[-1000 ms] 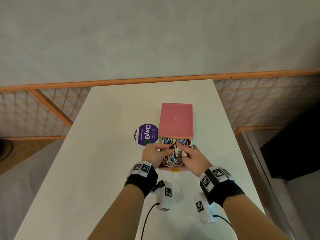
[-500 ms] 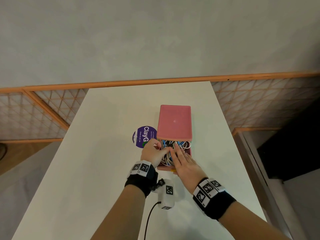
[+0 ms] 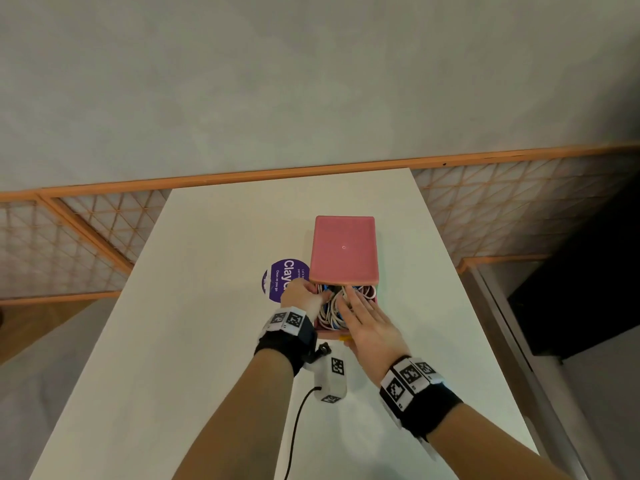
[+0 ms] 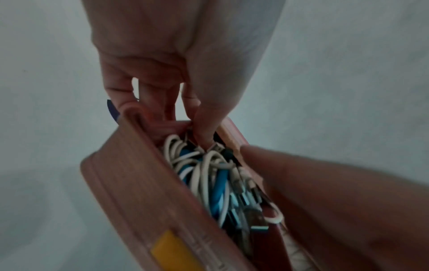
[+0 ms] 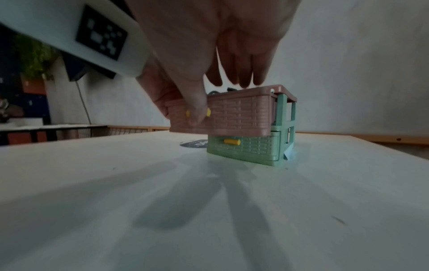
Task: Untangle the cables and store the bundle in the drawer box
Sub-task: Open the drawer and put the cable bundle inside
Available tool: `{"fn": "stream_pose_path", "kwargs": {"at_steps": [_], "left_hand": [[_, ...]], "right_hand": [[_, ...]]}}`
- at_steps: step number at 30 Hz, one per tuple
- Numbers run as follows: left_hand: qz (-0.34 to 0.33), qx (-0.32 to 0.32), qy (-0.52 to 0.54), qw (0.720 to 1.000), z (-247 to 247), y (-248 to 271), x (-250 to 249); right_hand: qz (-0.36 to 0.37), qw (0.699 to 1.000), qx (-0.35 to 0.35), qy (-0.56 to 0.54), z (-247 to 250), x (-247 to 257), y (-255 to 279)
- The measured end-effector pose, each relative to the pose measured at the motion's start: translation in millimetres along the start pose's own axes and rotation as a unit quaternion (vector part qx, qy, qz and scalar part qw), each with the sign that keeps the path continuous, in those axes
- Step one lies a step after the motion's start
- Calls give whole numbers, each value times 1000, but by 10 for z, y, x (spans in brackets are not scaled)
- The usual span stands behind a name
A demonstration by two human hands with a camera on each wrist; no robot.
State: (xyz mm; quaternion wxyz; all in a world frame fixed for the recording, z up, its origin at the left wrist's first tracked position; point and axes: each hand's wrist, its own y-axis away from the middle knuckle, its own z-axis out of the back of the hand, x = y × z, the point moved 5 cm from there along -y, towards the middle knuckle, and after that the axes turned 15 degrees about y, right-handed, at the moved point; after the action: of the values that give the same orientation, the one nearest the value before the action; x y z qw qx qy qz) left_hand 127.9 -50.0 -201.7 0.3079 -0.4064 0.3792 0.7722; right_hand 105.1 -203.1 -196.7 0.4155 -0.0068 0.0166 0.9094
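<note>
Cables [image 4: 209, 176]: I see white and blue coils packed in the pulled-out pink drawer [image 5: 241, 117].
Right hand [image 3: 372, 327]: grip spread flat over them; only my right wrist view shows the thumb on the yellow handle [image 5: 208, 112].
Left hand [image 3: 299, 297]: grip curled, pinching the drawer's left wall.
Worktop [image 3: 194, 341]: drawer box [image 3: 343, 251] stands on it; only that view shows the shut green drawer [image 5: 246, 146].

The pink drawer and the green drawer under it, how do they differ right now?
The pink drawer is pulled out and stuffed with cables; the green drawer sits pushed in, contents hidden. The right hand touches the pink one; nothing touches the green. Both have woven-pattern fronts and yellow knobs.
</note>
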Motion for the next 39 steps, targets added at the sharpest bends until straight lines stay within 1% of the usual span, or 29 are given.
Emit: {"fn": "stream_pose_path", "kwargs": {"at_steps": [3, 6, 7, 9, 11, 13, 15, 18, 19, 21, 22, 24, 26, 27, 28, 29, 30, 32, 36, 39], "left_hand": [[-5, -17, 4, 1000, 5, 22, 0], [-22, -2, 28, 999, 9, 6, 60], [-19, 5, 43, 999, 15, 7, 85], [-1, 16, 73, 997, 30, 26, 111], [-1, 23, 62, 998, 31, 37, 79], [-5, 24, 36, 999, 32, 55, 4], [11, 32, 32, 999, 23, 52, -35], [63, 49, 93, 992, 29, 32, -25], [71, 51, 105, 991, 30, 31, -18], [68, 54, 89, 992, 13, 14, -14], [51, 49, 63, 996, 6, 17, -34], [-10, 6, -24, 1000, 15, 33, -72], [-108, -46, -90, 989, 50, 66, -79], [-174, -48, -89, 980, 54, 88, -81], [-233, -28, -66, 970, 53, 104, -95], [-272, 6, -42, 961, 44, 107, -116], [-285, 51, -32, 957, 30, 88, -144], [-261, 131, -67, 954, 6, 27, -199], [-260, 196, -88, 941, 118, -63, -220], [-248, 246, -109, 931, 174, -102, -212]], "right_hand": [[1, 1000, -8, 26, -76, 20, -6], [8, 1000, -9, 27, -88, -8, -77], [15, 1000, 9, 20, -78, -15, -87], [31, 995, 85, 47, -95, -33, -86], [27, 993, 104, 50, -90, -41, -91], [21, 993, 102, 57, -71, -25, -116], [16, 993, 95, 69, -3, -27, -130], [15, 998, 41, 46, 92, -14, -126], [13, 999, 32, 31, 91, -12, -108], [7, 999, 43, 23, 28, -28, -101], [5, 998, 57, 33, -7, -44, -117], [3, 995, 80, 53, -62, -75, -183], [5, 995, 84, 60, -76, -93, -242], [8, 995, 83, 60, -76, -95, -253], [10, 995, 80, 55, -81, -99, -258], [9, 996, 76, 46, -80, -105, -253], [6, 997, 71, 40, -83, -110, -250], [-9, 997, 67, 38, -92, -90, -252], [-53, 994, 71, 56, -80, 76, -334], [-89, 996, 19, -17, 20, -14, -344]]}}
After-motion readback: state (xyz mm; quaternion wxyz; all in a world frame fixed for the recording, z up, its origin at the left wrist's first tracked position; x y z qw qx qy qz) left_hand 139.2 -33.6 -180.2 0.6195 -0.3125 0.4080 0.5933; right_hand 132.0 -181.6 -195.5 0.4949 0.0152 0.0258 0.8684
